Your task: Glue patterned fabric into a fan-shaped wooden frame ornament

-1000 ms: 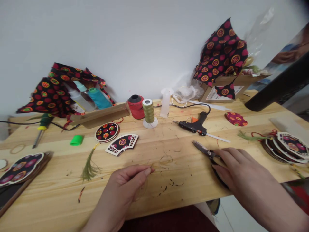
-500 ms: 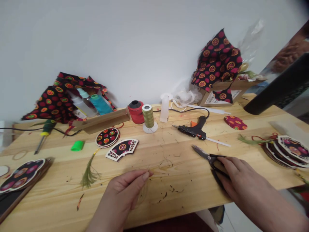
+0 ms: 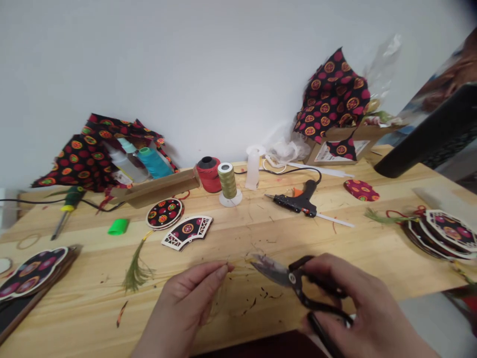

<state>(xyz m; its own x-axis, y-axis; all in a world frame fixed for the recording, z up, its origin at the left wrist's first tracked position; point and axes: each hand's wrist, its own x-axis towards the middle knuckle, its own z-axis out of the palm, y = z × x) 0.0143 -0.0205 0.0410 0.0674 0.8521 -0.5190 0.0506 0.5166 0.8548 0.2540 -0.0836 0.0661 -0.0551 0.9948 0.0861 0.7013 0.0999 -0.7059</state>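
Note:
My left hand [image 3: 197,293] pinches a thin, pale thread [image 3: 219,301] between thumb and forefinger; a faint loop hangs below the fingers. My right hand [image 3: 346,303] grips black-handled scissors [image 3: 292,278], fingers and thumb about the spread handles. Their blades point left, a short way from the left fingertips, above the table. Beyond the left hand lie a fan-shaped ornament [image 3: 188,230] with patterned fabric and a round ornament [image 3: 164,213] with an olive tassel [image 3: 137,266]. An olive thread spool [image 3: 228,183] stands farther back.
A black glue gun [image 3: 300,200] lies behind the scissors. Stacked ornaments [image 3: 443,231] sit at right, another ornament [image 3: 35,271] at left. Near the wall are a red thread spool [image 3: 209,174], a cardboard box [image 3: 335,144] and a screwdriver [image 3: 67,211]. Dark scraps dot the table [image 3: 231,238].
My right hand has lifted the scissors off the table and brought them left towards my left hand, the handles now spread. The left hand has kept its pinch nearly in place.

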